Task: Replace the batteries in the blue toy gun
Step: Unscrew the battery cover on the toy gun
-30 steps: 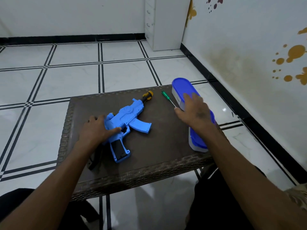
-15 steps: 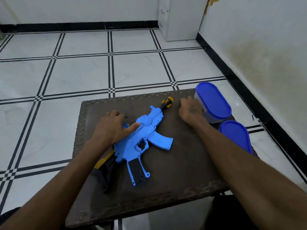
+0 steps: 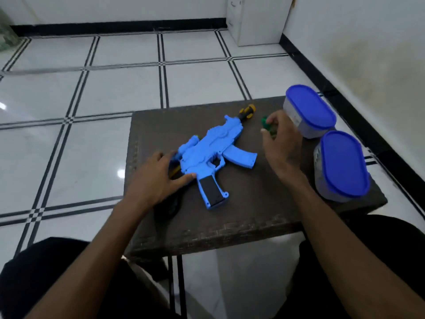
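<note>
Surface (image 3: 241, 226): dark woven-textured top; it carries every item of the task within reach of both hands, directly in front of the seated person.
Left hand (image 3: 156, 180): fingers spread and laid flat against the rear of the blue toy gun, thumb touching the body just above the grip. It pins the toy rather than closing round it, probably to stop it sliding while the other hand works.
Blue toy gun (image 3: 210, 153): lies flat on its side near the middle of the surface, barrel pointing away and to the right, grip and magazine toward the person. A dark panel shows on the grip; whether this is the battery cover cannot be told.
Stock: a black and yellow part at the rear, mostly hidden under the left hand.
Right hand (image 3: 281, 143): raised just above the surface, fingers curled and pinching a small green tool (image 3: 266, 126), judged to be a screwdriver handle; its tip is not visible.
Near container (image 3: 342, 166): blue lid on, right edge of the surface; contents not readable.
Far container (image 3: 308, 111): blue lid on, just beyond the right hand.
Muzzle (image 3: 247, 110): black and orange.
Markings: no brand, label or writing is legible on any item.
</note>
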